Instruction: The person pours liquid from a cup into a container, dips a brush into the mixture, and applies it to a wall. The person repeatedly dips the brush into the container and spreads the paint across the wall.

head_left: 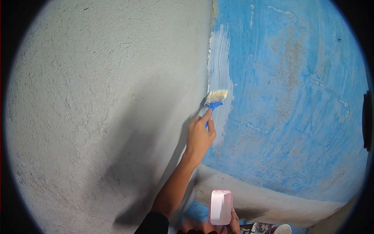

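I am gripping a blue-handled flat paintbrush [215,98] in my left hand [200,136] at frame centre, my right hand [234,224] clasping a pink-rimmed white plastic tub [220,206] at the bottom, while only a narrow white paint strip [219,58] is covering the worn blue wall [296,97], most of it seemingly remaining.

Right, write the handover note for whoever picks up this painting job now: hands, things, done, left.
Left hand: fingers closed on the blue-handled brush, bristles against the blue wall by the corner.
Right hand: holds the pink-rimmed container low down; its contents are not visible.
Done: one vertical white strip on the blue wall, next to the grey wall.
Left: the rest of the blue wall shows no white paint.
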